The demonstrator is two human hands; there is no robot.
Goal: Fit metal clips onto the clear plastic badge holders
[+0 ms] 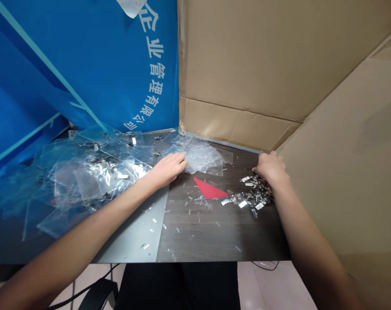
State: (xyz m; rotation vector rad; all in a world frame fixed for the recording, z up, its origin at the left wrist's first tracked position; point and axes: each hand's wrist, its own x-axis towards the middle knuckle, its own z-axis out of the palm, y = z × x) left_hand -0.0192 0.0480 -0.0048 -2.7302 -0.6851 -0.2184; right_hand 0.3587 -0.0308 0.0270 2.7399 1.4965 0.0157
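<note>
My left hand [170, 168] rests at the left edge of a heap of clear plastic badge sleeves [200, 156], its fingers bent and pressed together. Whatever lies under those fingertips is hidden. At the right, my right hand [271, 168] is over the far side of a pile of metal badge clips with clear straps [255, 193]. Its fingers are curled in, and a small dark bit shows by the fingertips, too small to name. Between the hands lies a flat red triangular piece [211, 189], its right tip touching the clips.
Clear sleeves with clips on them [98, 172] spread over the left of the dark table [202, 241]. Small clear plastic scraps lie across the middle and front. A blue printed panel [118, 64] and cardboard walls [240, 64] close off the back and right.
</note>
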